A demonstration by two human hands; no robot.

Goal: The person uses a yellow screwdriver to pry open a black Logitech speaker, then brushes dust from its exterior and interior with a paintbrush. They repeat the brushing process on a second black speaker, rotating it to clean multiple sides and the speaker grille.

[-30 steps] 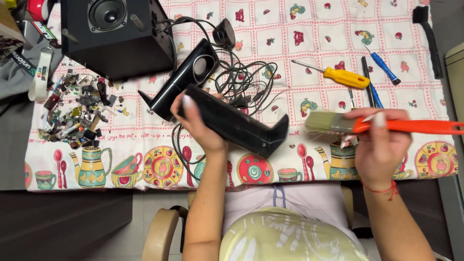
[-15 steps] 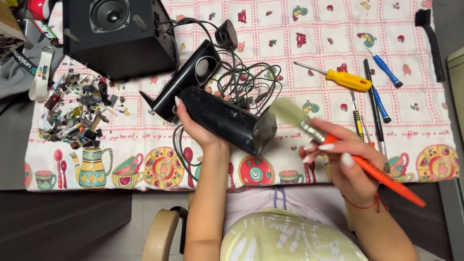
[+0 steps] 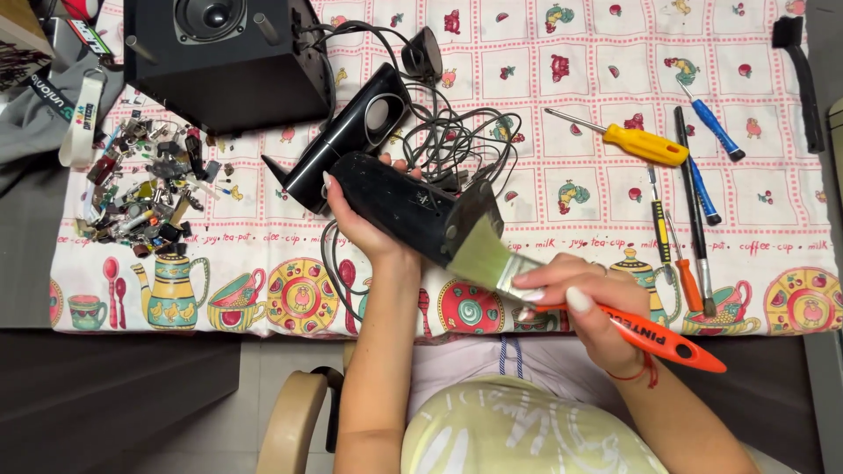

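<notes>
Over the patterned cloth on the tabletop (image 3: pixel 263 290), the left hand (image 3: pixel 364 230) has its fingers wrapped round a small black speaker (image 3: pixel 399 211), lifted and tilted just above the cloth. Right hand (image 3: pixel 584 303) pinches an orange-handled paintbrush (image 3: pixel 562 294), fingers closed on the ferrule, bristles pressed against the speaker's near end. Just behind sits a second slim speaker (image 3: pixel 351 136), lying on its side beside a tangle of black cables (image 3: pixel 465 140). Far left, a big black speaker box (image 3: pixel 219 61), and below it a heap of small electronic scraps (image 3: pixel 145 189). Off to the right, well apart, a yellow screwdriver (image 3: pixel 628 140) and blue screwdrivers (image 3: pixel 711 127) lie in a row.
</notes>
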